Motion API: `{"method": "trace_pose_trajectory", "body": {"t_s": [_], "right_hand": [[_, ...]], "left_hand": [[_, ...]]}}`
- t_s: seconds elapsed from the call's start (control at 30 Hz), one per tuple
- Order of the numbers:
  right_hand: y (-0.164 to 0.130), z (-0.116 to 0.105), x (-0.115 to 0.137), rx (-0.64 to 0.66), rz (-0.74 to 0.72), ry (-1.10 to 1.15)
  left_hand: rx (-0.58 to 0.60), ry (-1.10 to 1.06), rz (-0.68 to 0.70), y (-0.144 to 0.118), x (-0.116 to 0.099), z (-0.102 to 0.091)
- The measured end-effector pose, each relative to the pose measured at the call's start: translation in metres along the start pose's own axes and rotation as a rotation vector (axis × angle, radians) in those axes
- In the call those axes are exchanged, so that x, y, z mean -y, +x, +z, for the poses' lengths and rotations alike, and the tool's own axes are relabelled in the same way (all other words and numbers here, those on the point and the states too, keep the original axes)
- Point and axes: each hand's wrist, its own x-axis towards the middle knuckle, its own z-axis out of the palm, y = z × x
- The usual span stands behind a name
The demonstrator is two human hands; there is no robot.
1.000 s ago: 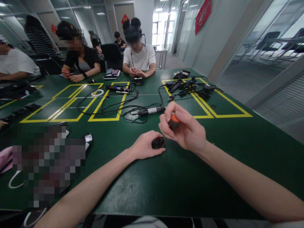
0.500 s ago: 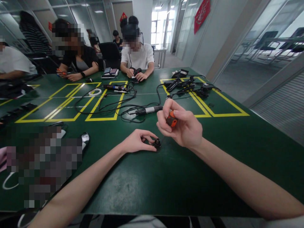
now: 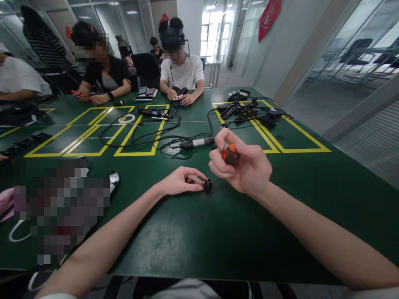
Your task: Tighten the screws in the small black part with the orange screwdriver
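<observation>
My right hand [image 3: 246, 168] is raised just above the green table top [image 3: 193, 241], fingers curled around a small screwdriver with an orange and black handle [image 3: 230, 154]; only the butt of the handle shows between my thumb and forefinger, and the shaft is hidden under my palm. My left hand [image 3: 179, 182] rests on the table just beside and below the right, thumb and forefinger pinched narrow on a small black round part [image 3: 207, 185] that stands on the table surface at my fingertips, directly under my right hand.

Just beyond my right hand lies a black and silver pen-shaped power tool [image 3: 195, 143], its black cable [image 3: 146, 139] looping away to the left across yellow tape rectangles [image 3: 137, 137] marked on the table. Farther out past my right hand, a heap of black tools and cords [image 3: 249, 112] sits inside another yellow-taped frame. Well to the left of my left forearm a small black and white device [image 3: 114, 179] lies near a blurred patch.

Across the table, well beyond both hands, a person in a white T-shirt [image 3: 181, 74] handles a small dark item, and beside them to the left a person in a black top [image 3: 107, 81] leans on the table, with stacked phones [image 3: 146, 93] between the two.
</observation>
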Motion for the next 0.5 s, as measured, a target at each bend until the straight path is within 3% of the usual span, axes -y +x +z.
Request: {"method": "trace_pose_trajectory", "body": {"t_s": [0.27,0.5], "right_hand": [[-0.002,0.004,0.002,0.067,0.029,-0.114],[-0.003,0.002,0.002,0.084,0.049,-0.015]], "left_hand": [[-0.053,0.17,0.107,-0.001,-0.003,0.005],[-0.1,0.26,0.152,-0.005,-0.005,0.015]]}}
